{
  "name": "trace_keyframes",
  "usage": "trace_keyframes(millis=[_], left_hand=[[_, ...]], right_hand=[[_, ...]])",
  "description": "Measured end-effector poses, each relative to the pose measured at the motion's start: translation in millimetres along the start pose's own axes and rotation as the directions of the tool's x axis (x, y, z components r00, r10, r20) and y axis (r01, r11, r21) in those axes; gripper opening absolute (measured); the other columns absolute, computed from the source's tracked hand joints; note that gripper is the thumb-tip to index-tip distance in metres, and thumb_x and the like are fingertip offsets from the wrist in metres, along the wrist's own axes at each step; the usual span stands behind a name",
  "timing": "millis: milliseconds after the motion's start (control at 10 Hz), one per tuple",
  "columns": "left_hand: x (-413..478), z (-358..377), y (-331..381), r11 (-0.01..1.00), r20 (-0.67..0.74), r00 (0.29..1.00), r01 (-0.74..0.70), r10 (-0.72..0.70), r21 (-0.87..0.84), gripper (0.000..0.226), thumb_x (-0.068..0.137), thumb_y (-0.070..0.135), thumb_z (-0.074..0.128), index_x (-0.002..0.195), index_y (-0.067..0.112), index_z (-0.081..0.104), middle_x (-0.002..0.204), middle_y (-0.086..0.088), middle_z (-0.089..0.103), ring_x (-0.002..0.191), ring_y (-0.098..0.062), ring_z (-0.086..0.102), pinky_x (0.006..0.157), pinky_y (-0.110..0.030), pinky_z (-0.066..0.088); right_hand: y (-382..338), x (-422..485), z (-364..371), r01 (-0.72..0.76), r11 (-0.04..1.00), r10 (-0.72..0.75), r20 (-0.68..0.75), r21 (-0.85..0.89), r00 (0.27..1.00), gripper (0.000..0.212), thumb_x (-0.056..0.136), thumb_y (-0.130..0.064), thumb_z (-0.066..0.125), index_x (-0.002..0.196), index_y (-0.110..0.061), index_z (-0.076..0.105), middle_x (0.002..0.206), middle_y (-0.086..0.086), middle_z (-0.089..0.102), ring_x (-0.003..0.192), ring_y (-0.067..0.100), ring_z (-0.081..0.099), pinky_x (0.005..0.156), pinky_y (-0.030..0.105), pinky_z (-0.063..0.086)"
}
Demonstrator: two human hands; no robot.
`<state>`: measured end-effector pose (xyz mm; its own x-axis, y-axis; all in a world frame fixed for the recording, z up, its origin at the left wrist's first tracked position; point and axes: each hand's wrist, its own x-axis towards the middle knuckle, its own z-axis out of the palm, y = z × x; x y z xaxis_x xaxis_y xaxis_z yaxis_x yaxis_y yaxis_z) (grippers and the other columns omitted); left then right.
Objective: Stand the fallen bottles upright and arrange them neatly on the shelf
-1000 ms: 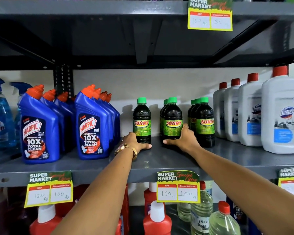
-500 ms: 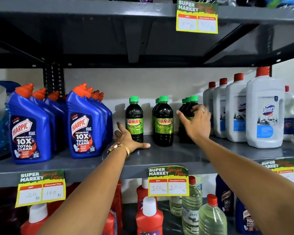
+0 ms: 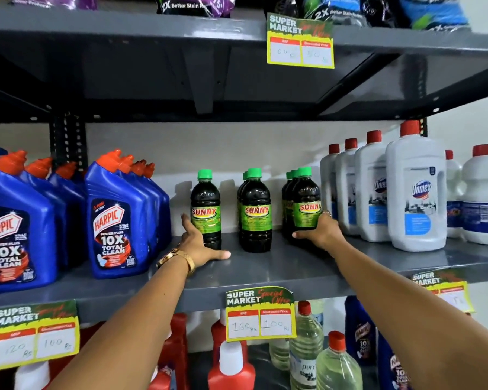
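Dark Sunny bottles with green caps stand upright on the grey middle shelf (image 3: 265, 266) in three rows: a single left bottle (image 3: 205, 204), a middle row (image 3: 255, 212) and a right row (image 3: 304, 198). My left hand (image 3: 196, 244) lies open on the shelf against the base of the left bottle, fingers to its left and thumb stretched along the shelf in front of it. My right hand (image 3: 320, 230) wraps the lower part of the front bottle in the right row, thumb at its base and fingers round its right side.
Blue Harpic bottles (image 3: 116, 220) fill the shelf's left side and white Domex bottles (image 3: 417, 192) the right, close to the right Sunny row. Price tags (image 3: 261, 313) hang from the shelf edges. Red and clear bottles (image 3: 304, 350) stand below, packets above.
My right hand left the middle row, rose to the right row and now grips its front bottle low down. My left hand stayed at the left bottle's base.
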<state>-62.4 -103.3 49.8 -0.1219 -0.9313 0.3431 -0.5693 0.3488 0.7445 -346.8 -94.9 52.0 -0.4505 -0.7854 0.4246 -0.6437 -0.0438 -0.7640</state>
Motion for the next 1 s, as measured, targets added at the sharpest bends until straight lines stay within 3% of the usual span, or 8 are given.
trace_keyframes(millis=[200, 500, 800, 900, 1000], left_hand=[[1, 2, -2, 1.000, -0.018, 1.000, -0.013, 0.013, -0.015, 0.134, 0.065, 0.021, 0.083, 0.141, 0.011, -0.026, 0.156, -0.015, -0.001, 0.143, -0.029, 0.010, 0.115, -0.039, 0.016], [3, 2, -2, 1.000, -0.027, 1.000, 0.007, -0.007, -0.001, 0.134, 0.064, 0.023, 0.083, 0.141, 0.012, -0.026, 0.156, -0.014, 0.002, 0.142, -0.030, 0.014, 0.115, -0.040, 0.018], [6, 2, -4, 0.999, -0.028, 0.999, 0.035, -0.034, 0.012, 0.135, 0.063, 0.024, 0.084, 0.141, 0.013, -0.026, 0.156, -0.016, 0.006, 0.141, -0.032, 0.016, 0.115, -0.043, 0.020], [2, 1, -2, 0.999, -0.026, 0.998, 0.050, -0.050, 0.007, 0.137, 0.061, 0.026, 0.085, 0.141, 0.013, -0.026, 0.155, -0.017, 0.008, 0.141, -0.032, 0.017, 0.115, -0.044, 0.021], [0, 1, 0, 0.999, -0.080, 0.995, 0.052, -0.051, 0.011, 0.143, 0.055, 0.036, 0.087, 0.141, 0.015, -0.026, 0.155, -0.017, 0.006, 0.141, -0.034, 0.014, 0.115, -0.046, 0.020]], right_hand=[[-1, -3, -2, 0.006, 1.000, -0.006, 0.001, -0.016, 1.000, 0.082, 0.063, -0.026, 0.089, 0.126, 0.000, 0.042, 0.127, 0.020, 0.058, 0.119, 0.036, 0.056, 0.098, 0.040, 0.047], [-4, -7, -5, 0.038, 0.995, -0.037, 0.012, -0.091, 0.999, 0.082, 0.067, -0.029, 0.086, 0.130, 0.000, 0.042, 0.130, 0.021, 0.055, 0.121, 0.037, 0.054, 0.101, 0.042, 0.046], [-3, -8, -3, -0.009, 1.000, 0.009, 0.009, -0.014, 1.000, 0.088, 0.066, -0.028, 0.087, 0.132, 0.002, 0.037, 0.131, 0.022, 0.055, 0.123, 0.038, 0.053, 0.102, 0.043, 0.045], [-3, -12, -2, -0.048, 0.997, 0.048, 0.002, 0.053, 0.999, 0.116, 0.058, -0.032, 0.091, 0.142, 0.003, 0.020, 0.141, 0.024, 0.046, 0.132, 0.038, 0.045, 0.109, 0.047, 0.040], [-13, -12, -14, -0.054, 0.992, 0.066, -0.100, 0.115, 0.993, 0.137, 0.056, -0.043, 0.089, 0.151, 0.000, 0.000, 0.155, 0.025, 0.026, 0.142, 0.040, 0.029, 0.115, 0.048, 0.031]])
